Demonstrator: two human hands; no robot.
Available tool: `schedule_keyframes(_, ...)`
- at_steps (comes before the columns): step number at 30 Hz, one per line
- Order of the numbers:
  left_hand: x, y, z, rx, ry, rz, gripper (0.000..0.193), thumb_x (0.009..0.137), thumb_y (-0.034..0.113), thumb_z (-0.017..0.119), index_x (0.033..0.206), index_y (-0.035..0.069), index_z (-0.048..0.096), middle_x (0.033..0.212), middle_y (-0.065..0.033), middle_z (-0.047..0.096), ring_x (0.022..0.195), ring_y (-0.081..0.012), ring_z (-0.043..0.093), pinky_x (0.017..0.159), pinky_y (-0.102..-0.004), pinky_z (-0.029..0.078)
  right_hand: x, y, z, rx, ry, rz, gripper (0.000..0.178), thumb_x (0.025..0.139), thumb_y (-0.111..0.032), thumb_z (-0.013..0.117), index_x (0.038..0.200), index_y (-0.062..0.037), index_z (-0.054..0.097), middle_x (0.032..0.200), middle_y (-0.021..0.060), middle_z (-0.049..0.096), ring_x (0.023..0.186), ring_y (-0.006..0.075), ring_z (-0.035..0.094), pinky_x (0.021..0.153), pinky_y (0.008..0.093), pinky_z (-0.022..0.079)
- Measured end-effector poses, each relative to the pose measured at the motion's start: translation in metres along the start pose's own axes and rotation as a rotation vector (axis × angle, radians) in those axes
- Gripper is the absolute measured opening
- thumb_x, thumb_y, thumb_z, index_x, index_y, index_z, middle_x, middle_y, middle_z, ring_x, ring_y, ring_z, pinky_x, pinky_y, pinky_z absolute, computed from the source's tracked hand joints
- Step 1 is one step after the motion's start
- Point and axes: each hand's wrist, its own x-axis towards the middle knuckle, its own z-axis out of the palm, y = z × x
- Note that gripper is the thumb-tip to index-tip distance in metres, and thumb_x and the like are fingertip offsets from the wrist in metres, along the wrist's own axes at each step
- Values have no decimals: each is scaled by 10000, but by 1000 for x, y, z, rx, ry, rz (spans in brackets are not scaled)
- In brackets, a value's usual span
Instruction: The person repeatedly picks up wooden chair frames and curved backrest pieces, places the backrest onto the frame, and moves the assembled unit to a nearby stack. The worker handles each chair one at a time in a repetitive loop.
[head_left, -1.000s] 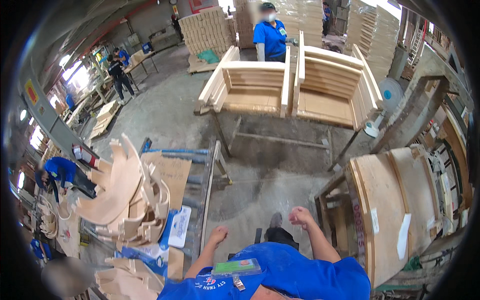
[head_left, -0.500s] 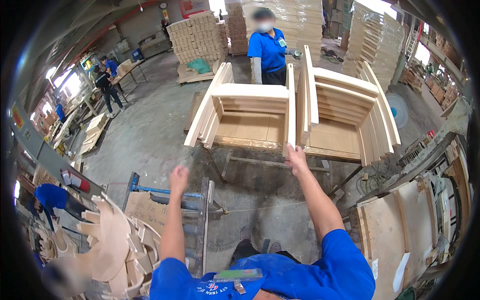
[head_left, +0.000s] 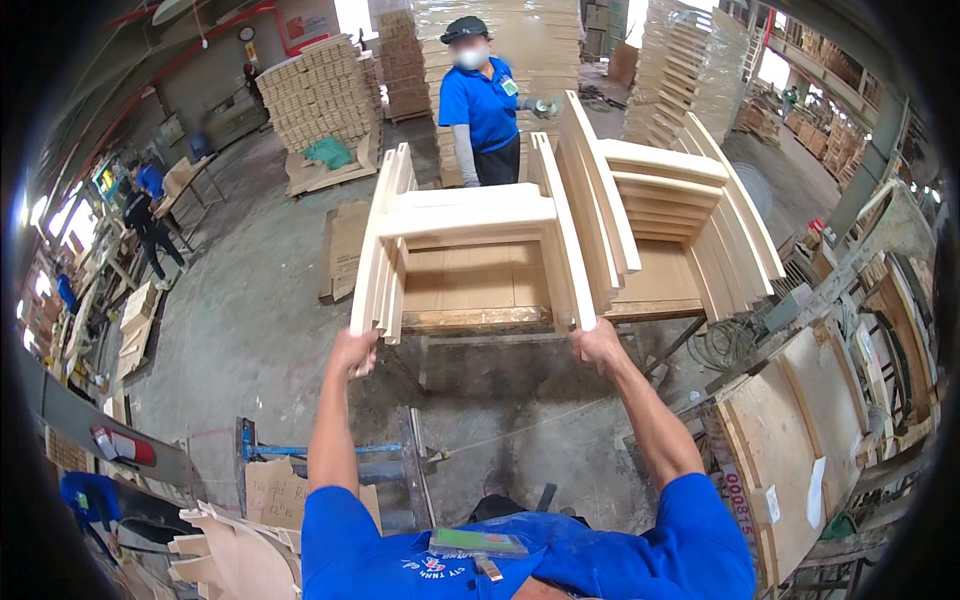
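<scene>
Landmark: workbench (head_left: 470, 318) carrying a pale wooden chair frame (head_left: 470, 235).
Left hand (head_left: 353, 352): closed on frame's near left leg end.
Right hand (head_left: 598, 345): gripping near right leg end.
Axis: legs run straight away — both hands equally near.
Beyond: second frame stack (head_left: 680, 215) — right of bench.

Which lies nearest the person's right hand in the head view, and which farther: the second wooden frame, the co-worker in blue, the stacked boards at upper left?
From the right hand:
1. Second wooden frame, just beyond, to the right.
2. Co-worker in blue, behind the frames.
3. Stacked boards, far back left.
</scene>
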Motion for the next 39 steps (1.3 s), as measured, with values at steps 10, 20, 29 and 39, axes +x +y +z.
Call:
schedule_keyframes(10, -152, -106, 71, -430, 230, 112, 234, 937, 201, 746, 1030, 33, 613, 728, -71, 645, 546, -160, 629, 491, -308, 536, -212, 32, -79, -242, 321, -455, 549, 792, -187, 766, 1276, -20, 570, 1051, 251, 713, 1005, 433, 702, 870, 474, 553)
schedule_keyframes(20, -328, -142, 199, -328, -39, 293, 218, 905, 151, 741, 1007, 2, 620, 754, -76, 640, 640, -179, 634, 594, -328, 518, -492, 262, -151, -94, 783, -51, 485, 794, -214, 779, 1213, -46, 602, 1018, 212, 714, 940, 387, 711, 828, 449, 549)
schedule_keyframes(29, -448, -159, 372, 155, -660, 337, 198, 882, 123, 752, 954, 15, 603, 721, -41, 630, 593, -134, 613, 539, -310, 502, -706, 445, -131, 328, 1255, 407, 299, 861, -119, 760, 1092, 33, 646, 819, 69, 667, 608, 127, 609, 553, 321, 509)
schedule_keyframes(39, -409, -74, 638, 472, -937, 346, 275, 860, 258, 738, 853, -1, 647, 647, -83, 654, 547, -199, 651, 534, -377, 515, -652, 467, -266, 383, 1242, 608, 247, 838, -135, 734, 1004, 26, 646, 799, 93, 669, 620, 172, 638, 566, 354, 514)
